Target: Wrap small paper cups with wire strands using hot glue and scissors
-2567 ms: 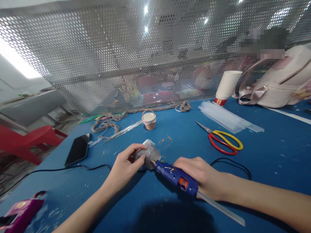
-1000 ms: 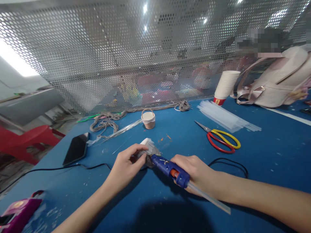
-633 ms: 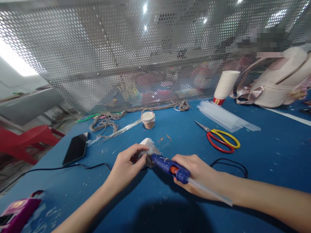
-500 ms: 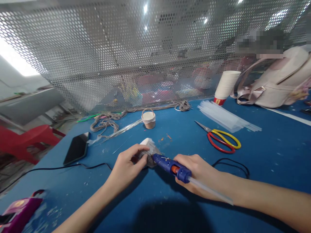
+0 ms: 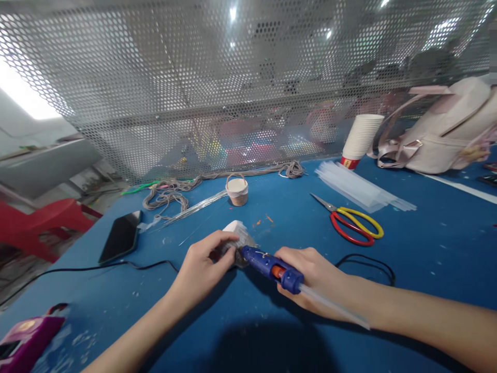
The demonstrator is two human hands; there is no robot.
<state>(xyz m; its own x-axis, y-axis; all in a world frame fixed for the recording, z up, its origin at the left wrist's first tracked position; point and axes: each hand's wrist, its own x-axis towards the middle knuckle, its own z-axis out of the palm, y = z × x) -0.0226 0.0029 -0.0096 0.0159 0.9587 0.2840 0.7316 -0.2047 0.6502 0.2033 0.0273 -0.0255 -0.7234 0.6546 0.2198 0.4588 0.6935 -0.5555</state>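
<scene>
My left hand (image 5: 202, 267) pinches a small paper cup (image 5: 237, 235) that lies on its side on the blue table (image 5: 435, 248), partly wrapped in grey cord. My right hand (image 5: 314, 272) grips a blue glue gun (image 5: 272, 265). Its nozzle touches the cup's wrapped end right by my left thumb. A clear glue stick (image 5: 334, 306) pokes out of the gun's back over my right wrist. The gun's black cable (image 5: 368, 261) loops behind my right hand.
Red-and-yellow scissors (image 5: 355, 223), a pile of clear glue sticks (image 5: 359, 189), stacked paper cups (image 5: 362, 137) and a pink bag (image 5: 438, 137) lie at the right. A cord-wrapped cup (image 5: 237, 191), grey cord (image 5: 171, 194) and a phone (image 5: 120, 235) lie left; a perforated metal screen (image 5: 194, 88) stands behind.
The glue gun has tilted flatter and slid a little left against the cup. My left hand keeps its pinch on the cup. The view has shifted slightly.
</scene>
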